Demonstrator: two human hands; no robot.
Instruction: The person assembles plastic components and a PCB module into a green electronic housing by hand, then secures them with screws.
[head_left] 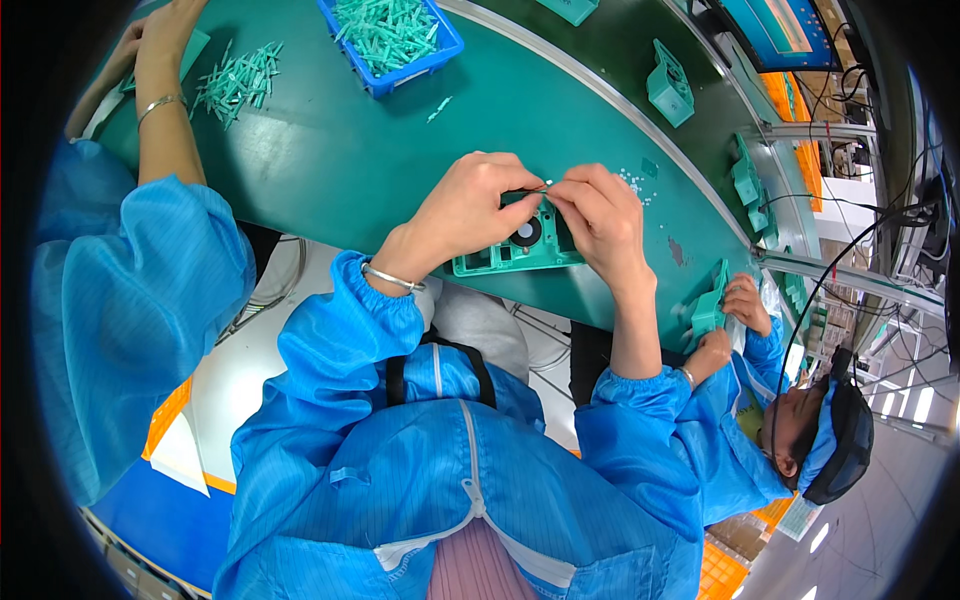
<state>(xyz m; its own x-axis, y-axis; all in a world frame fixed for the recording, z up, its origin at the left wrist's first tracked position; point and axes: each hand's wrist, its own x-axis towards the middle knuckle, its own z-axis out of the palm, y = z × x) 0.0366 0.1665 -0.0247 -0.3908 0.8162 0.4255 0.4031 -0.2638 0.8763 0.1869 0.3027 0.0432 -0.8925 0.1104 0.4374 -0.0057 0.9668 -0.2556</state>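
Observation:
My left hand (pixel 468 208) pinches a thin dark wire (pixel 531 190) between thumb and forefinger. Its other end region, with a hint of red, is pinched in the fingertips of my right hand (pixel 606 225). The two sets of fingertips almost meet. Just below them, a green plastic housing (pixel 520 263) lies near the table's front edge. A round black speaker (pixel 526 233) with a pale centre sits in that housing. My right hand covers the housing's right part, and whether the wire joins the speaker cannot be seen.
A blue bin (pixel 452 46) of green strips stands at the back; a loose strip pile (pixel 240 82) lies left. White bits (pixel 636 184) lie right of my hands. Green housings (pixel 670 86) rest beyond a metal rail. Co-workers' hands (pixel 168 50) are left, others (pixel 745 305) right.

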